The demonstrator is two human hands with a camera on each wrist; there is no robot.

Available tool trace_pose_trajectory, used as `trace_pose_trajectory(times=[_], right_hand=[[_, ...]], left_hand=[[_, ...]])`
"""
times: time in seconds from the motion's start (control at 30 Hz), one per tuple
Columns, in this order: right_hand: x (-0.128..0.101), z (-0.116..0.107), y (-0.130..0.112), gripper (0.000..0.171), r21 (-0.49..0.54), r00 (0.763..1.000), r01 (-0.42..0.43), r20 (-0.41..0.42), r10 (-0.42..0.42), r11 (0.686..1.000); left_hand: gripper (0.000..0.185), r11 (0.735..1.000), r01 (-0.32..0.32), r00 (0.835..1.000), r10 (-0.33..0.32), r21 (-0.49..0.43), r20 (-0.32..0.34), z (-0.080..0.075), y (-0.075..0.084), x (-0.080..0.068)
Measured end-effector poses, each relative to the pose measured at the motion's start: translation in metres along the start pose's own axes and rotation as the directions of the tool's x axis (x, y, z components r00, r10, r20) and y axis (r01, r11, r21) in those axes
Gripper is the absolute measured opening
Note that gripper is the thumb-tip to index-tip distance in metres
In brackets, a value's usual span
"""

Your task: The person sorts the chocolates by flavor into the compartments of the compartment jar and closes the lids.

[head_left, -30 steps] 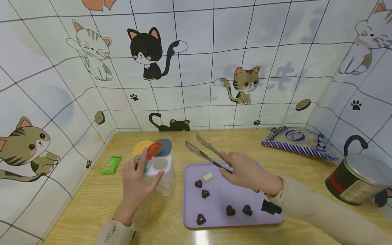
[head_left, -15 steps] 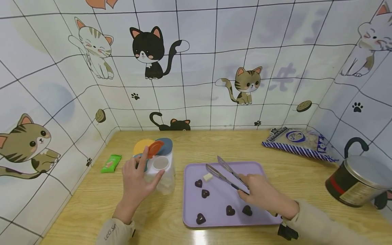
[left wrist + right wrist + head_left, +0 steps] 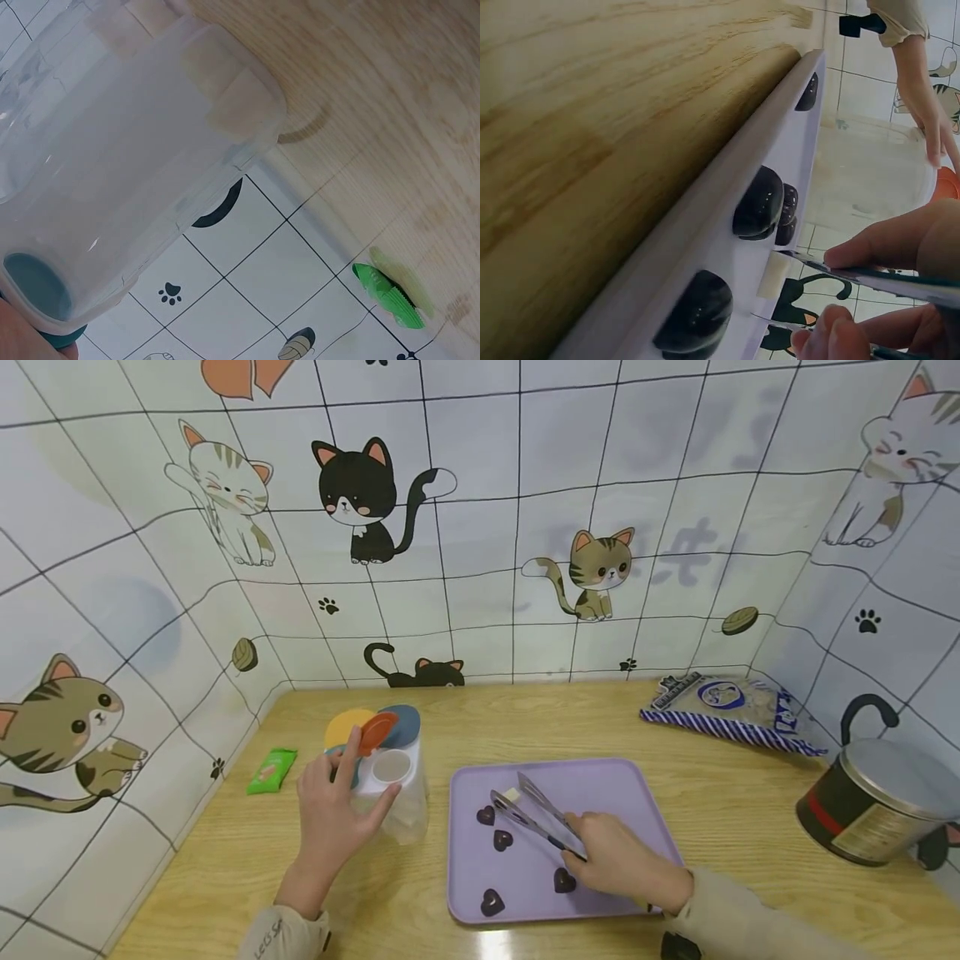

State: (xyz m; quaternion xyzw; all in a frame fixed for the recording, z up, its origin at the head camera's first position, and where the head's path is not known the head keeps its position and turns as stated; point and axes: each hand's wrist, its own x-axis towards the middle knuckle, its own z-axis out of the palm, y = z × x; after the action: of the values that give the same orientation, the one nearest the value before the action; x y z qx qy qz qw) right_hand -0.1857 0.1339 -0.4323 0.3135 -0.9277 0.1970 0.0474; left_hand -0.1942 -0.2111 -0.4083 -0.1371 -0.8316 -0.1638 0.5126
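the right hand (image 3: 618, 864) grips metal tongs (image 3: 534, 817) and has dropped from above the lavender tray (image 3: 652, 810) down to its surface within the last second; the tips, slightly apart, now bracket the white chocolate piece (image 3: 512, 795) at the tray's 11 o'clock. whether they touch it is hard to tell from the head view. dark heart chocolates (image 3: 503, 839) lie scattered toward 6 o'clock. the left hand (image 3: 333, 814) has stayed wrapped around the clear plastic container (image 3: 397, 793), at the tray's 9 o'clock, its orange lid flap (image 3: 377, 730) open. this looks like lining up a pickup of the white piece.
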Motion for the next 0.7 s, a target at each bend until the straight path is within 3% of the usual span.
trace_pose_trajectory(times=[0.43,0.7], right_hand=[[0.001,0.019,-0.017,0.043,-0.103,0.996,-0.037,-0.081,0.029,0.994],[0.001,0.014,-0.015,0.041,0.038,0.999,-0.043,-0.015,0.044,0.998]], left_hand=[[0.077,1.000,0.000,1.000,0.000,-0.003,-0.009,0.000,0.000,0.001],[0.077,1.000,-0.007,1.000,0.007,-0.014,-0.015,0.000,0.000,0.000]])
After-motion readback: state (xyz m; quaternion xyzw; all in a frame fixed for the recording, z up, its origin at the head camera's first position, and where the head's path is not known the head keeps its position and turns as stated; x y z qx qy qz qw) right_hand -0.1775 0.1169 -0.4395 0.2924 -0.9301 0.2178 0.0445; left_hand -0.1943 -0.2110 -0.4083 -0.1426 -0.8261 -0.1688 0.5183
